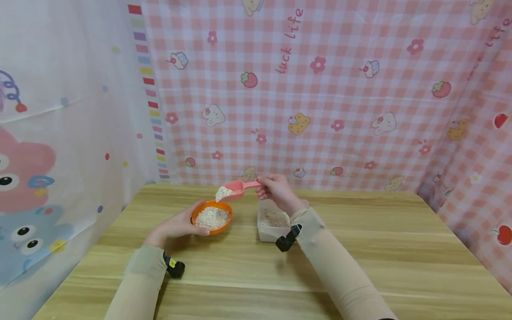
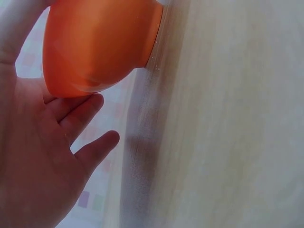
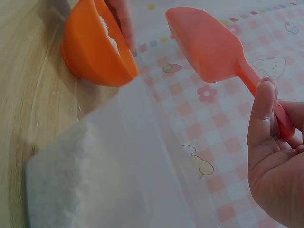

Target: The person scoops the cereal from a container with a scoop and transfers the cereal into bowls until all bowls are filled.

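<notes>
In the head view, my left hand (image 1: 178, 224) holds an orange bowl (image 1: 221, 230) by its side, thumb along the near rim and fingers behind. Pale oat-like flakes (image 1: 212, 218) lie inside the bowl. The left wrist view shows the bowl's smooth outside (image 2: 95, 42) and its foot at the tabletop. My right hand (image 1: 280, 192) pinches the handle of a pink scoop (image 1: 237, 188) between thumb and fingers. The scoop carries a heap of the same flakes, its tip above the bowl's far rim. From the right wrist, the scoop's underside (image 3: 206, 45) shows and its load is hidden.
A translucent plastic box (image 1: 272, 234) with more flakes stands right of the bowl, partly below my right forearm. A few crumbs lie on the wooden table (image 1: 224, 275) beside the bowl. Checked pink cloth (image 1: 272, 102) hangs behind the table, and a pale printed one (image 1: 80, 146) at the left.
</notes>
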`<state>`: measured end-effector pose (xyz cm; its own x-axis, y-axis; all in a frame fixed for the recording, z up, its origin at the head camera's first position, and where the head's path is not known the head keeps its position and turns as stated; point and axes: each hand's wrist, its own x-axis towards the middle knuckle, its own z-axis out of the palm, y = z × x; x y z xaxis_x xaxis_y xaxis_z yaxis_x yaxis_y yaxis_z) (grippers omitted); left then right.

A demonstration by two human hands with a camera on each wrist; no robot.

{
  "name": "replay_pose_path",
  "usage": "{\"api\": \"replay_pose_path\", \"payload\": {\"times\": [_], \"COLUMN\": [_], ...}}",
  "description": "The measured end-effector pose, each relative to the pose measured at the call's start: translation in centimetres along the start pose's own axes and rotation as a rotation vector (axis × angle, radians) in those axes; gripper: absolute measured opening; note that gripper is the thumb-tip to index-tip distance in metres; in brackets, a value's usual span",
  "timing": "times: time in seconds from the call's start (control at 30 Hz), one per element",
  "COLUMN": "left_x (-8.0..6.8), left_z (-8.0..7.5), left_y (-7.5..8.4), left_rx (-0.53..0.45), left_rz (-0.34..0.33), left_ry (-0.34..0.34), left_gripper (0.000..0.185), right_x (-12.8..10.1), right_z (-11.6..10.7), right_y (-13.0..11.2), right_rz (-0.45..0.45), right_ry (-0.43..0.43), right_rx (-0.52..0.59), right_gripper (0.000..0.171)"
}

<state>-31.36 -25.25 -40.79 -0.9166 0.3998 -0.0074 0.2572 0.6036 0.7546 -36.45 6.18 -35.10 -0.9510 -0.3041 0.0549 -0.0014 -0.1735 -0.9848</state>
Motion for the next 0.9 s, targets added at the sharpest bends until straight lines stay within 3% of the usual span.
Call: {"api": "replay_pose_path", "payload": {"times": [0.9], "left_x": [0.2], "left_z": [-0.1], "left_y": [-0.2], "left_rx": [-0.067], "left_rz": [0.037], "left_ry": [-0.024], "left_gripper": [0.104], "right_x": [1.7], "right_z": [2.9], "right_y": [1.6], "right_rz": [0.096], "right_ry": [-0.044], "right_rx": [-0.095], "right_gripper": [0.027]}}
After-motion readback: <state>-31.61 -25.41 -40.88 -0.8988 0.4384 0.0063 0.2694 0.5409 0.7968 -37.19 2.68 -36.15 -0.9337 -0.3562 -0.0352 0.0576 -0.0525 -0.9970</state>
